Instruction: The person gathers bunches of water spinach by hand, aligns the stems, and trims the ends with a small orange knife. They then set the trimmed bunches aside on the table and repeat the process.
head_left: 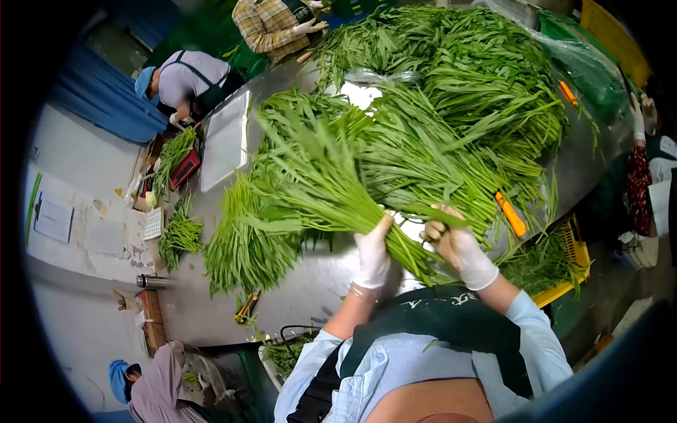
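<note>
My left hand [372, 250], in a white glove, is wrapped round the stems of a bunch of long-leaved greens [328, 187], whose leaves fan out to the upper left. To its right, my right hand [451, 240], also gloved, has its fingers curled in a pinch on a single green leaf [441, 213] beside the stem ends. A large heap of greens [486, 77] covers the table beyond my hands. Another pile [247, 240] lies to the left of the held bunch. An orange-handled tool [510, 214] rests at the right of the heap.
On the metal table [211, 310] are a yellow-and-black tool [247, 307], a white tray [226, 141], a steel flask [154, 281] and a red scale [185, 169]. A yellow crate [575, 261] stands at the right edge. Several co-workers are around the table.
</note>
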A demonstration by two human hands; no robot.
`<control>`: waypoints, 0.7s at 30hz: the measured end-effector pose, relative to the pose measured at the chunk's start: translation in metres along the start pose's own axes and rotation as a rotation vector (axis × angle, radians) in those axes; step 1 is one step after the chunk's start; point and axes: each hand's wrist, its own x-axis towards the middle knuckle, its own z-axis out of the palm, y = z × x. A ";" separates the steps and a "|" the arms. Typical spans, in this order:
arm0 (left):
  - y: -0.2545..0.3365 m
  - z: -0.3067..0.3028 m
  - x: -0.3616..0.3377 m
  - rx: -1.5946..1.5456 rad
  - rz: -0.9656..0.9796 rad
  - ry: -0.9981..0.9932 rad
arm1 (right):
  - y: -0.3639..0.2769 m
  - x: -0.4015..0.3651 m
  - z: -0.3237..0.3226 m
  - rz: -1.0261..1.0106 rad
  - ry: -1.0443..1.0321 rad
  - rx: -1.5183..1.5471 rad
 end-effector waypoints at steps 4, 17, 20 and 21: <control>-0.002 -0.006 0.001 0.047 -0.077 -0.021 | -0.020 -0.023 -0.022 0.079 -0.253 -0.266; -0.012 0.007 -0.011 0.094 -0.094 -0.180 | -0.035 -0.011 0.024 -0.068 -0.144 -0.934; -0.008 0.022 -0.022 0.143 -0.035 -0.240 | -0.002 0.016 0.009 -0.031 -0.072 -0.822; -0.006 0.020 -0.021 0.122 -0.059 -0.235 | -0.001 0.015 0.013 -0.074 -0.132 -0.795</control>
